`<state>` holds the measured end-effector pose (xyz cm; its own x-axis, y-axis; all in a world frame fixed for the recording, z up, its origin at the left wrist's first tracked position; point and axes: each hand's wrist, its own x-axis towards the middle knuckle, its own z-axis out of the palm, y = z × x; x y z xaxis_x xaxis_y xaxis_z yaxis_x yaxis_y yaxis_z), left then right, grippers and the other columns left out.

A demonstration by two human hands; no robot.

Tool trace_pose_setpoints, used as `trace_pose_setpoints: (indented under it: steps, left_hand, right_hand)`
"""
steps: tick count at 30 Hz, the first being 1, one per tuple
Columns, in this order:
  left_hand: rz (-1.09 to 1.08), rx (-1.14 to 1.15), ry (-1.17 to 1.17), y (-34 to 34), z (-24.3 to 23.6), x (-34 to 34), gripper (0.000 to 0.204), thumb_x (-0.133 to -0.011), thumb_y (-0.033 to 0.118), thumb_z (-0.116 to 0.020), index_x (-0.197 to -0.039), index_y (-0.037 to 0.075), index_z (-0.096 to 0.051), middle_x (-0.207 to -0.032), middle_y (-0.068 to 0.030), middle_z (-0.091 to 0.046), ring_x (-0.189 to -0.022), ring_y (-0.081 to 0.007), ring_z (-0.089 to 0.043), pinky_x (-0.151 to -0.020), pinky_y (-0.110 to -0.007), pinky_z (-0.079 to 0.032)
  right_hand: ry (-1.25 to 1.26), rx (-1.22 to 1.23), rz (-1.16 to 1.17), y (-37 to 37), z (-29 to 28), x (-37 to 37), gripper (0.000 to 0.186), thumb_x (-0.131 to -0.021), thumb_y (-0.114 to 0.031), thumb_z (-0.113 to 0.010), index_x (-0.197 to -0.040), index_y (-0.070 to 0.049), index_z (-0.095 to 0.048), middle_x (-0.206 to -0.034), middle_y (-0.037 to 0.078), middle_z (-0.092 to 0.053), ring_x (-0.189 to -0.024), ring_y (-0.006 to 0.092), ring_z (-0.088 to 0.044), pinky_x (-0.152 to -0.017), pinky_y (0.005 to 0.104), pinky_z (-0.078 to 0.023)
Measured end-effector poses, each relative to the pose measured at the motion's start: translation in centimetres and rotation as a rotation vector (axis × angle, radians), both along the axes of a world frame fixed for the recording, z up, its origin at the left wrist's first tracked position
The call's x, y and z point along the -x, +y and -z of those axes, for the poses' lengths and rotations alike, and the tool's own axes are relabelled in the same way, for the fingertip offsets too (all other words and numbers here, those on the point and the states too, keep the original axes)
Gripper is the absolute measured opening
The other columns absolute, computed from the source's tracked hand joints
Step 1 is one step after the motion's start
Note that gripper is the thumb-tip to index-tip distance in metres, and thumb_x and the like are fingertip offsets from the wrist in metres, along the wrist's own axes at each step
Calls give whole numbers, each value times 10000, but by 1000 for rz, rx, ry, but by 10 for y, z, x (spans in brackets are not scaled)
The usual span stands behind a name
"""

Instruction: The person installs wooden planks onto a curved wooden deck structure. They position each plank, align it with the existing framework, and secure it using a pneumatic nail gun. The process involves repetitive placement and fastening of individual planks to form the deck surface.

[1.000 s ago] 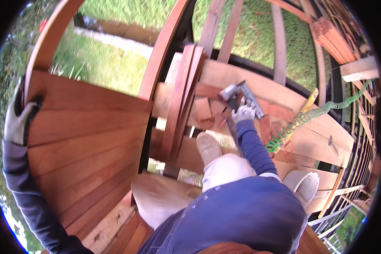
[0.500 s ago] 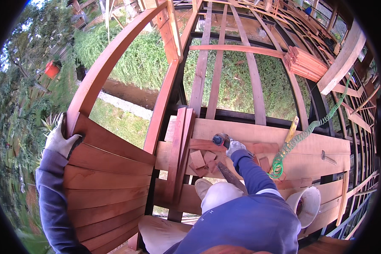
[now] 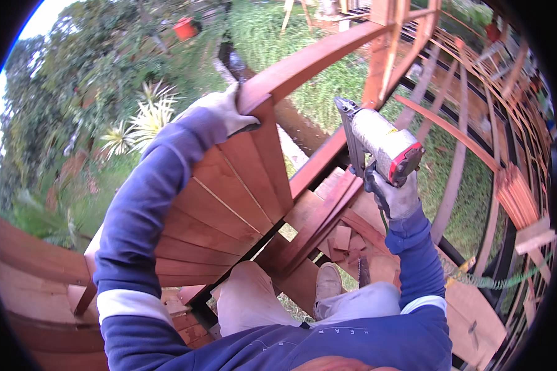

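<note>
My gloved left hand is wrapped over the upper edge of the top board, right by the end of a curved wooden rail. Its thumb lies on the inner face, and the fingers go behind out of sight. Below it the reddish boards fan down in a slanted panel. Gripped by its handle in my gloved right hand, a nail gun with a silver body and red-black cap is raised. It is apart from the panel, to its right.
Loose planks, wood offcuts and a handsaw lie by my shoe. A green coiled hose runs at the right, near a hammer. Gaps show between floor beams; a board stack rests beyond.
My right hand has come up from the floor planks with the nail gun, toward the panel. The view has swung left; my left hand still grips the top board by the rail end.
</note>
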<state>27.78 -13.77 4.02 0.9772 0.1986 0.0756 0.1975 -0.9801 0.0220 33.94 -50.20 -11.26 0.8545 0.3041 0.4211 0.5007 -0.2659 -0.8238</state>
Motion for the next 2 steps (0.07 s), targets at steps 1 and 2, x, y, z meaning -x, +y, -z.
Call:
trace_pose_setpoints:
  steps: [1,2]
  left_hand:
    - [5,-28,-53,9,4,7,927,-725,560,-681,-1371,-31,-373,-1105,-295,-614,-1032,-423,-593,-905,-415,-466]
    - [-42,-29,-57,25,6,17,927,-725,560,-681,-1371,-31,-373,-1105,-295,-614,-1032,-423,-593,-905,-415,-466]
  right_hand:
    - [-78,-34,-30,28,1,-6,446,-822,-58,-679,-1231,-24,-503,-944,119,-612,-733,127,-586,-620,264,-470]
    - [-208,-45,3,56,2,0,533,-821,-88,-696,-1300,-29,-469,-1139,184,-584,-976,166,-634,-818,284,-516]
